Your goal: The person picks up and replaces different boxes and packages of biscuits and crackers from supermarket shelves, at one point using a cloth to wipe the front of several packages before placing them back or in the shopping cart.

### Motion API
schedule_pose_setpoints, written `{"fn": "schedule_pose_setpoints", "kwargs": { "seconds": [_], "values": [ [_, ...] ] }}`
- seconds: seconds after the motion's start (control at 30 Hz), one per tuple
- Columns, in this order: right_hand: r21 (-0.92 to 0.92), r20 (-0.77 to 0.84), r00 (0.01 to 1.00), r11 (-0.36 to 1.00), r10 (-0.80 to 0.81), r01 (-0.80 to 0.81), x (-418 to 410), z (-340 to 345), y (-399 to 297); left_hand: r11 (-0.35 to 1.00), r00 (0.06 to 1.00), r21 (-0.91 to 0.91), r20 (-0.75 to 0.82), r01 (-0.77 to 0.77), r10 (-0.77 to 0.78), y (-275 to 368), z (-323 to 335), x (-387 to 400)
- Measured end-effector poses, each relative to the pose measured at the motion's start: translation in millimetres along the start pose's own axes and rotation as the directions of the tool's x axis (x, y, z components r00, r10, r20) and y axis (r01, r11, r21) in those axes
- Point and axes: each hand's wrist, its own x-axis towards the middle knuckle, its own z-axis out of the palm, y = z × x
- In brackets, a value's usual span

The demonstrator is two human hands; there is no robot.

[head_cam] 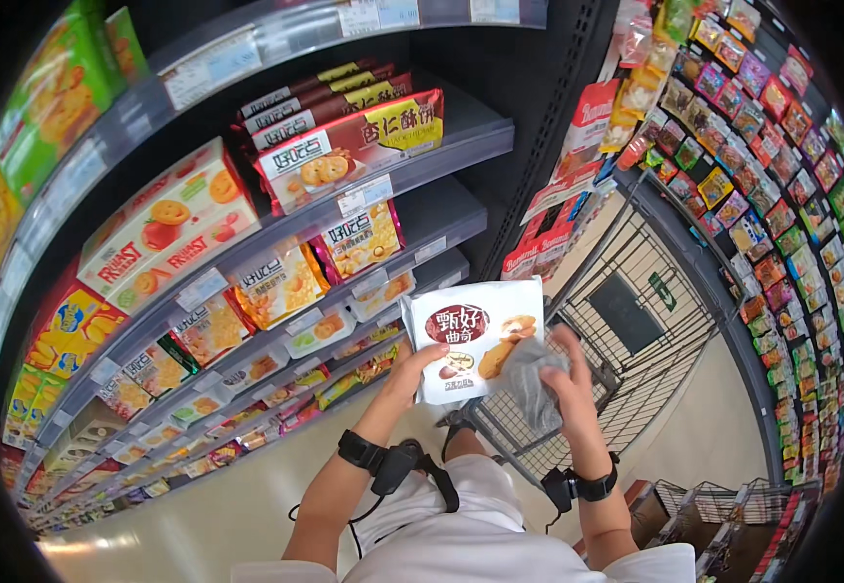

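Note:
My left hand [411,372] grips the lower left edge of a white cookie packet [477,339], thumb across its front. The packet faces up at me and bears a dark red oval with writing and pictures of cookies. In my right hand [573,386] is a crumpled grey cloth [533,382], which lies against the packet's lower right side and covers part of it. Both hands are in front of my waist, over the near end of a wire shopping cart [633,306].
Shelves on the left hold red cracker packets [353,149], a boxed biscuit pack [171,218] and orange biscuit bags [280,284]. Price tags line the shelf edge [407,169]. Hanging snack bags [779,218] fill a rack at right. A wire-sided rack [728,503] stands at lower right.

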Motion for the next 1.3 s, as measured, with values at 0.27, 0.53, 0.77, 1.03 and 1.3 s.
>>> {"fn": "schedule_pose_setpoints", "kwargs": {
  "seconds": [0.27,0.53,0.77,1.03,1.3],
  "values": [
    [-0.699,0.151,0.66,0.393,-0.736,0.597,-30.2,42.1,-28.4,0.99,0.976,-0.07,0.175,-0.122,0.132,23.4,29.9,-47.8],
    [-0.609,0.422,0.466,0.138,-0.777,0.781,-51.8,68.0,-19.4,0.985,0.975,-0.126,0.175,-0.116,0.138,32.0,27.4,-65.7],
    [-0.455,0.581,0.252,-0.053,-0.774,0.889,-78.0,85.1,-0.6,0.991,0.985,-0.044,0.119,-0.125,0.129,46.5,38.9,-84.4],
    [-0.3,0.655,0.097,-0.14,-0.749,0.944,-74.8,74.2,4.4,0.987,0.967,-0.118,0.216,-0.111,0.135,39.8,22.1,-79.2],
    [-0.414,0.608,0.135,-0.167,-0.783,0.895,-75.3,39.4,7.6,0.966,0.966,-0.207,0.174,-0.155,0.193,47.5,15.2,-76.8]
  ]
}}
